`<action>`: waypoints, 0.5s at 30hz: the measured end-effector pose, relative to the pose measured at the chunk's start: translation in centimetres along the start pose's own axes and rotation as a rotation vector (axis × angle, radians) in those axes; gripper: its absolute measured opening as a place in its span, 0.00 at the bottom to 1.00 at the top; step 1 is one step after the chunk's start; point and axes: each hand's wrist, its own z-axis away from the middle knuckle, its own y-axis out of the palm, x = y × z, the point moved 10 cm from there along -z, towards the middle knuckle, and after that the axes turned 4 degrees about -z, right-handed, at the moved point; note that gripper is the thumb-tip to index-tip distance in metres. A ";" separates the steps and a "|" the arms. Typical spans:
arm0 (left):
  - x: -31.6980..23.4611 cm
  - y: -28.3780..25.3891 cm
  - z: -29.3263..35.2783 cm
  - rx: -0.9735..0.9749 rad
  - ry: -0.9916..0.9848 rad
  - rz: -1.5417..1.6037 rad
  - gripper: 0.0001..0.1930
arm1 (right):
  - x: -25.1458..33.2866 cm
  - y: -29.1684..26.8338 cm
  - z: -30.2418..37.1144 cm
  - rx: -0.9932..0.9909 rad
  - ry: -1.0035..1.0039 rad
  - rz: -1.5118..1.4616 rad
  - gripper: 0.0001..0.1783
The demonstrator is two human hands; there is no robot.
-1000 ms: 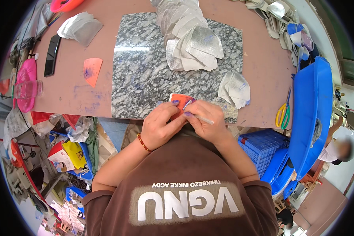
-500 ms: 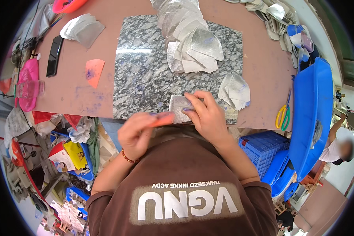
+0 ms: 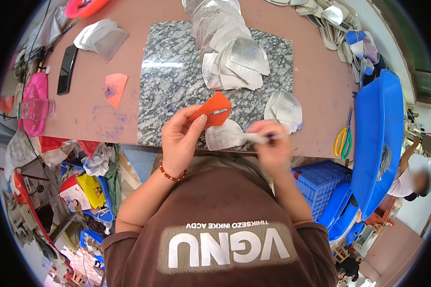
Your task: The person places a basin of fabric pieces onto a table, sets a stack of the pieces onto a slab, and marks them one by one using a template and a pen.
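Observation:
My left hand (image 3: pixel 182 136) pinches an orange template (image 3: pixel 214 109) between thumb and fingers. The template is flat, has a narrow slot, and is raised over the granite slab. Below it a silver fabric-like piece (image 3: pixel 221 137) lies at the slab's near edge, partly covered by the template. Closed and blurred by motion, my right hand (image 3: pixel 274 148) is beside that piece with a slim, pale, pen-like thing (image 3: pixel 257 137) in its fingers. A small stack of silver pieces (image 3: pixel 283 111) lies just beyond my right hand. A long overlapping row of silver pieces (image 3: pixel 237 62) spreads over the slab's far part.
The speckled granite slab (image 3: pixel 165 95) rests on a brown table (image 3: pixel 316 95). On the left are a phone (image 3: pixel 67 69), another orange piece (image 3: pixel 115 89) and a silver stack (image 3: pixel 100 38). Scissors (image 3: pixel 343 136) and a blue tub (image 3: pixel 378 143) are at the right edge.
My left hand has lifted the orange template up and to the right. My right hand has left the silver piece and moved right, now with the pen-like thing showing.

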 end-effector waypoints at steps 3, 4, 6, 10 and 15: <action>-5.2 1.3 2.0 0.070 0.564 -0.648 0.12 | -1.0 -7.8 -0.7 -0.258 0.348 0.136 0.13; -5.0 1.1 2.0 0.071 0.564 -0.649 0.12 | -1.0 -9.8 -1.6 -0.292 0.421 0.433 0.16; -5.1 3.8 3.9 0.272 0.839 -0.870 0.16 | -0.4 -11.1 -3.0 -0.220 0.341 0.755 0.17; -3.7 5.0 5.3 0.332 0.905 -1.043 0.19 | 1.5 -8.4 -3.4 -0.144 0.226 0.765 0.15; -3.2 5.1 5.5 0.318 0.958 -1.075 0.19 | 0.7 -4.2 -2.6 -0.073 0.109 0.457 0.09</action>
